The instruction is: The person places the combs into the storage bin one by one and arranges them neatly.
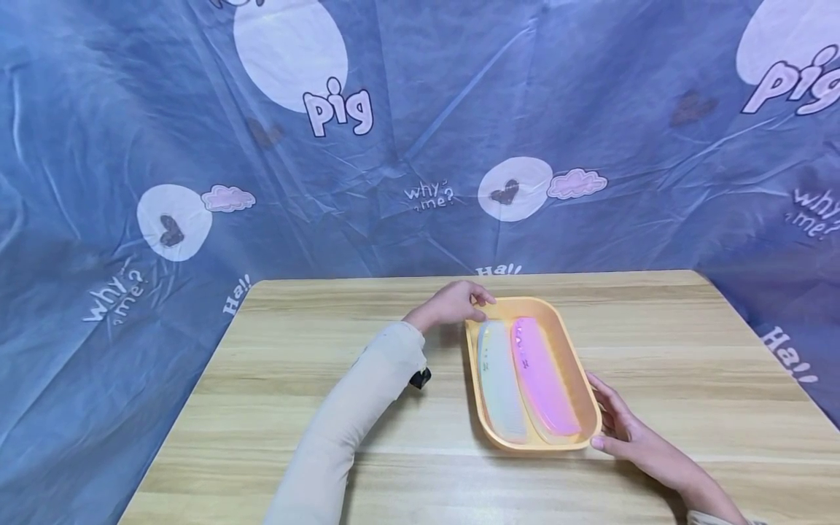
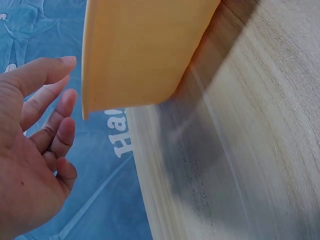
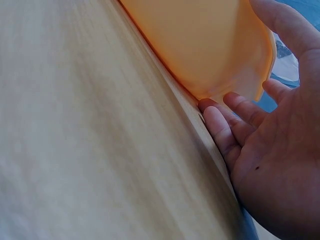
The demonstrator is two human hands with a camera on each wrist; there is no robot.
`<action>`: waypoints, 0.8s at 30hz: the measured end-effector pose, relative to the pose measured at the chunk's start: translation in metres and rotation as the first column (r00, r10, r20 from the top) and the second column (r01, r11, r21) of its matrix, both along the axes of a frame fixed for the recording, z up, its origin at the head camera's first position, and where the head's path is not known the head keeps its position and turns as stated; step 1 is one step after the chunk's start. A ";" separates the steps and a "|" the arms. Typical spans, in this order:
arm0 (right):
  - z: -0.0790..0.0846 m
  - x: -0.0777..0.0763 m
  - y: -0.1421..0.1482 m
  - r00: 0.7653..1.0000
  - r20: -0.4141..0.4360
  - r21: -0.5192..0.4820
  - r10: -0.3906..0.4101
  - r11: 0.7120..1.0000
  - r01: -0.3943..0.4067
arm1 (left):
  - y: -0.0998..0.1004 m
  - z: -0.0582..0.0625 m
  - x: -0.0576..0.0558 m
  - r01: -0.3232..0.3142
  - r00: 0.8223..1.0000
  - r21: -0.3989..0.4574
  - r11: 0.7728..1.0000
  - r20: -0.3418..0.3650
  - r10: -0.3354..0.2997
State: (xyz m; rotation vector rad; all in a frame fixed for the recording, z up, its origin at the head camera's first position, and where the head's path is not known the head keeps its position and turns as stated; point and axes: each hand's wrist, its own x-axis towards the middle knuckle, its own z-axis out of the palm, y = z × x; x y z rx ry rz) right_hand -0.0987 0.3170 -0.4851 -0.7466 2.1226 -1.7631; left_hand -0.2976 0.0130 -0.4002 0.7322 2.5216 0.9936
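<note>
A shallow yellow-orange plastic tray [image 1: 566, 328] rests on the wooden table, slightly turned. Two combs lie side by side in it: a pale whitish-green comb [image 1: 504, 386] on the left and a pink comb [image 1: 546, 379] on the right. Over the tray's far left corner is my left hand [image 1: 456, 302]; the left wrist view shows its fingers loosely bent, with a gap to the tray wall. My right hand [image 1: 633, 434] is at the near right corner, thumb by the rim, loosely extended fingers against the outer wall in the right wrist view.
The light wood table [image 1: 275, 408] ends at a blue printed cloth [image 1: 420, 131] behind and at both sides. A small black object [image 1: 420, 378] shows beneath the left sleeve [image 1: 367, 394] at the wrist.
</note>
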 end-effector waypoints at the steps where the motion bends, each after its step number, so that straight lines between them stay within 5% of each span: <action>1: 0.000 0.000 0.000 1.000 -0.001 -0.001 0.000 1.000 0.000 | -0.001 0.000 0.000 0.002 1.000 0.007 1.000 -0.001 -0.002; 24: 0.000 -0.011 0.005 1.000 -0.016 0.012 0.006 1.000 -0.006 | -0.005 -0.003 -0.006 0.009 1.000 0.109 0.994 0.009 -0.010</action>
